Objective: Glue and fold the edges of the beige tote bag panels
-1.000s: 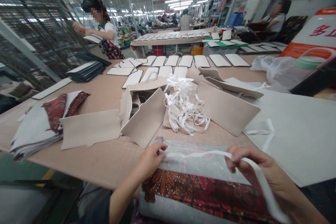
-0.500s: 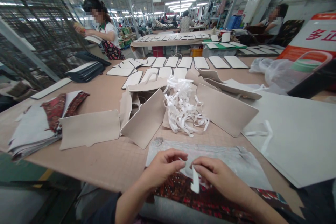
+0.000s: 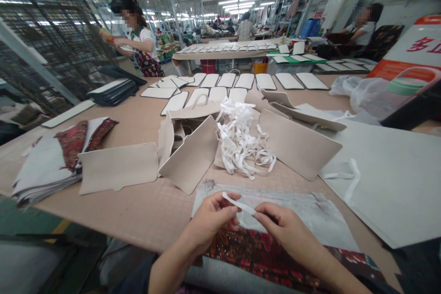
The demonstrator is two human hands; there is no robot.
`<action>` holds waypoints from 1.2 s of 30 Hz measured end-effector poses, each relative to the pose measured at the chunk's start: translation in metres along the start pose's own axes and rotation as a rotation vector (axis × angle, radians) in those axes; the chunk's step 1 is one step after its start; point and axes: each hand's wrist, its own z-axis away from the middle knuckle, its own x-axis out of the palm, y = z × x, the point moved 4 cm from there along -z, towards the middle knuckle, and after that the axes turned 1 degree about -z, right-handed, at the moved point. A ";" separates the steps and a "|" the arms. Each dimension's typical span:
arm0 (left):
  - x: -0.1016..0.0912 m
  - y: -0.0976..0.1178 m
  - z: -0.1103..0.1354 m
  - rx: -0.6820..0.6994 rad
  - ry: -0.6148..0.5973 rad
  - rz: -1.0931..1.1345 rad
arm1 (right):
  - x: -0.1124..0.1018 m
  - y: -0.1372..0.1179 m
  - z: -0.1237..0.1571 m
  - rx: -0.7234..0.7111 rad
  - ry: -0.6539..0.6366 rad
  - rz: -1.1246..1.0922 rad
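1. Since half a second ago the white strip (image 3: 240, 205) has swung from hanging upright below the right hand (image 3: 280, 229) to lying almost flat between both hands, and the left hand (image 3: 210, 220) has closed in on its far end
2. Long axis of the strip runs from upper left to lower right, sloping gently down toward the right hand; it spans the small gap between the two hands, so both are equally near, each at one end
3. Left fingers (image 3: 230, 211) are pinched narrow on the strip's left end, thumb against fingertips
4. Right fingers (image 3: 262, 215) are likewise pinched shut on the right end, nothing else in their grip
5. Both hands hover just above the pale sheet (image 3: 310, 213) that covers the red patterned fabric (image 3: 262, 257) at the near edge of the table (image 3: 138, 206)
6. A loose heap of white strips (image 3: 241, 142) lies well beyond the hands among beige panels (image 3: 296, 142)
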 end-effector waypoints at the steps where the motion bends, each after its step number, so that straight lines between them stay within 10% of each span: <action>1: -0.001 -0.001 0.000 -0.005 0.000 0.013 | -0.001 -0.001 0.000 -0.014 0.012 0.027; 8: -0.020 0.001 -0.006 0.038 0.119 -0.029 | -0.014 0.002 0.002 -0.047 0.052 0.077; 15: -0.079 -0.006 -0.022 0.035 0.348 -0.152 | -0.062 0.038 0.004 0.067 0.170 0.183; 26: -0.101 -0.031 -0.032 -0.081 0.308 -0.442 | -0.027 0.094 -0.015 0.036 0.199 0.445; 36: -0.107 -0.025 -0.047 0.145 0.383 -0.824 | -0.026 0.097 -0.020 0.076 0.192 0.494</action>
